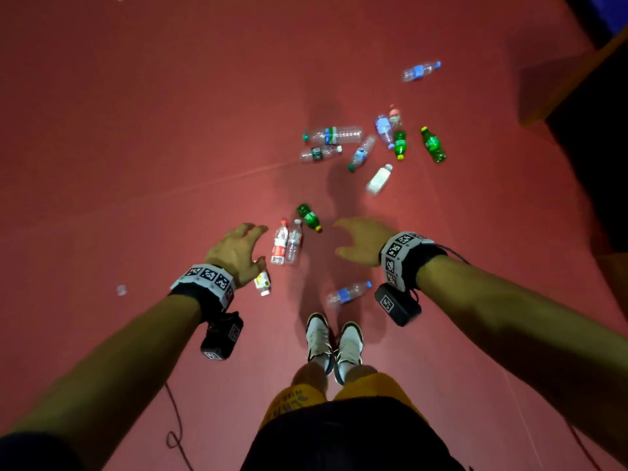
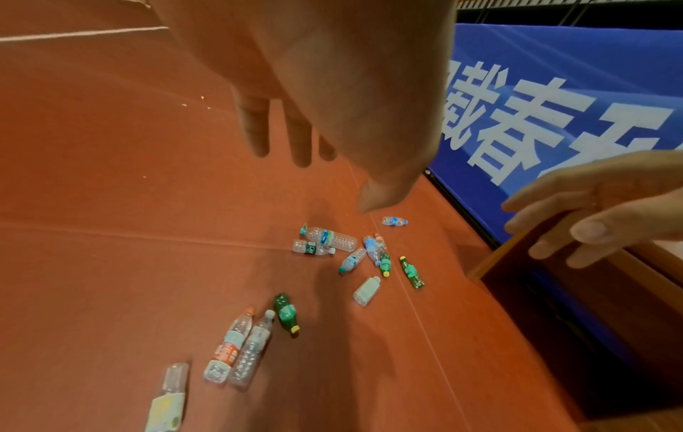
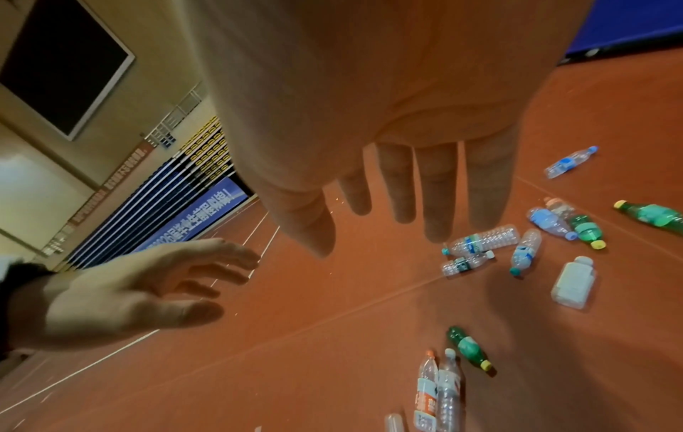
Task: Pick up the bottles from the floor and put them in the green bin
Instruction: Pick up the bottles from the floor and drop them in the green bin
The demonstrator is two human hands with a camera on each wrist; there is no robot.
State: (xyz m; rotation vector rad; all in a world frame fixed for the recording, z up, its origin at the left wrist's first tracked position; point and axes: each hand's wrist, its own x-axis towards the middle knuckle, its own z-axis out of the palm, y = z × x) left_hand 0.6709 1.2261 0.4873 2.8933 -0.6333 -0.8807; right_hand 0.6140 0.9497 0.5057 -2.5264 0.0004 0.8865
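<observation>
Several plastic bottles lie scattered on the red floor. Nearest my hands are a red-labelled clear bottle, a clear bottle beside it and a small green bottle. A blue-labelled bottle lies by my shoes, and a small white-capped bottle sits under my left wrist. A farther cluster holds a large clear bottle, a white bottle and green bottles. My left hand and right hand hover high above the floor, both open and empty. No green bin is in view.
A blue banner and a wooden step edge stand to the right of the bottles. My shoes are just behind the nearest bottle. A thin cable trails on the floor at lower left.
</observation>
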